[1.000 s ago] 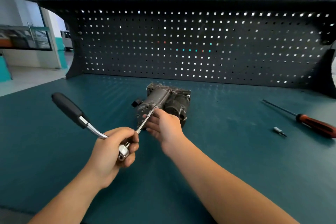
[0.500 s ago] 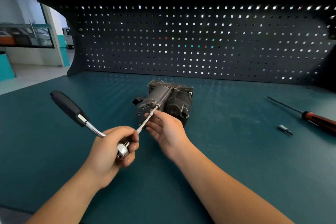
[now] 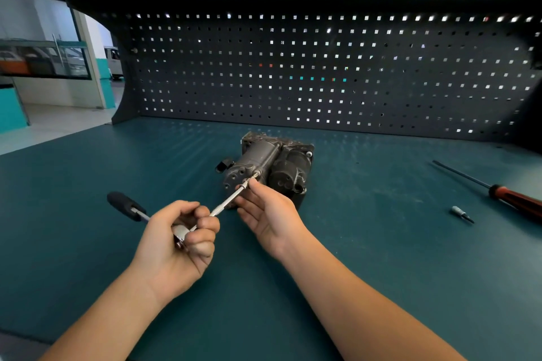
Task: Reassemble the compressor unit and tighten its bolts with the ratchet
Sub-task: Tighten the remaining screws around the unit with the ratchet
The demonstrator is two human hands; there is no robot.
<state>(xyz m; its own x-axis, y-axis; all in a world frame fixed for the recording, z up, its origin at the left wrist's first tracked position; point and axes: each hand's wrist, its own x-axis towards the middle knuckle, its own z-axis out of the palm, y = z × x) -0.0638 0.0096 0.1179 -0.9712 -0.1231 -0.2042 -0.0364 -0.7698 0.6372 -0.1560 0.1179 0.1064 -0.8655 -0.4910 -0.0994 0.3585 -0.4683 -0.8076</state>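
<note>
Down comes the handle of the ratchet: a second ago it stood high and out to the left, now it lies lower and points more away from the camera, and the left hand has rolled over with it so its curled fingers face up at us. That left hand is clenched tight round the shiny ratchet head, thumb and fingers wrapped over it, with the black grip sticking out beyond the knuckles. From the head the thin extension bar runs up and to the right, and its tip meets the front face of the compressor, which sits on the green bench in the middle, just in front of the dark pegboard. The right hand has turned palm-up since the earlier frame; it is mostly relaxed, but thumb and fingertips pinch the bar close to its far end, right against the compressor. Off to the right, well apart from the hands, lie a red-handled screwdriver and a small loose bit.
</note>
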